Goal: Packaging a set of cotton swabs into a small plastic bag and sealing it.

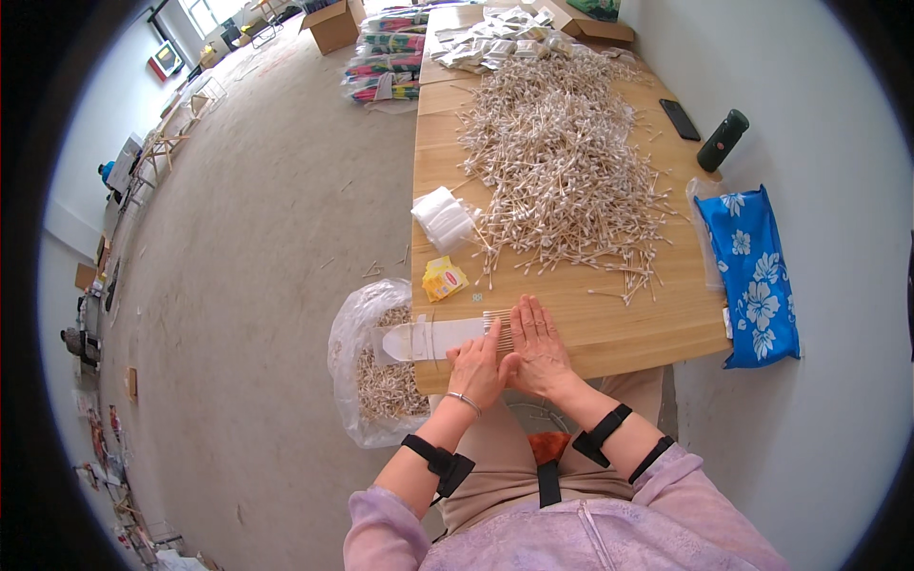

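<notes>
Both hands lie flat and open: left hand (476,366) beside right hand (538,343), pressing a swab row (497,325) running leftward into the sleeve (428,340).

Row of cotton swabs (499,330): thin wooden sticks w/ white tips, lined up side by side, flat on table nr front edge, partly under the fingers. White flat sleeve/packet (433,338): long, lying flat, left end w/ rounded tab past table edge, right end meeting the swab row.
</notes>
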Tool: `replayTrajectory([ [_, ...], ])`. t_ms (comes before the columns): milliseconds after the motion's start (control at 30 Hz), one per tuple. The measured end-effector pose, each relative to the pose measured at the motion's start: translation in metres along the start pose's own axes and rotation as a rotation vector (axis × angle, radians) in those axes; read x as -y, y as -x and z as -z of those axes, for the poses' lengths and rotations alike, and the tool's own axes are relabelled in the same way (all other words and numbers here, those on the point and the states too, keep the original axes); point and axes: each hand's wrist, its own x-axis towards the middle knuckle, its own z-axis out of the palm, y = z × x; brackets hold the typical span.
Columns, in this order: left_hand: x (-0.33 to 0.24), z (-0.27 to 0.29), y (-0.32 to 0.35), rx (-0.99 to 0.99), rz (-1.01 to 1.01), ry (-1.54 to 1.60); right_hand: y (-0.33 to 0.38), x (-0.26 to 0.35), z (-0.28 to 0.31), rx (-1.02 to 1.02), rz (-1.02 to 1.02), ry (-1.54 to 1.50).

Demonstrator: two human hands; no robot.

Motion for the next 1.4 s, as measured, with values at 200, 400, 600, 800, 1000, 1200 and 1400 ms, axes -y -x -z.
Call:
replayTrajectory([
  [200, 0.004, -0.001, 0.000, 0.029, -0.026, -0.048, 0.000, 0.001, 0.001, 0.009, -0.002, -0.012],
  [400, -0.004, 0.007, -0.005, 0.065, 0.035, -0.023, 0.001, -0.001, 0.000, -0.003, 0.001, 0.018],
  [600, -0.001, 0.005, -0.012, 0.115, 0.073, 0.039, 0.002, -0.001, 0.000, -0.009, 0.004, 0.010],
  [800, 0.001, 0.004, -0.012, 0.109, 0.078, 0.044, 0.001, 0.001, 0.004, -0.007, 0.004, -0.019],
  [1000, -0.006, 0.012, -0.017, 0.185, 0.149, -0.026, 0.000, 0.002, 0.007, -0.036, 0.013, -0.047],
  [1200, -0.004, 0.010, -0.019, 0.191, 0.130, -0.056, 0.000, 0.000, 0.000, -0.037, 0.006, 0.018],
  [1400, -0.003, 0.021, -0.035, 0.098, 0.181, -0.055, 0.001, 0.000, 0.007, -0.010, -0.009, -0.056],
])
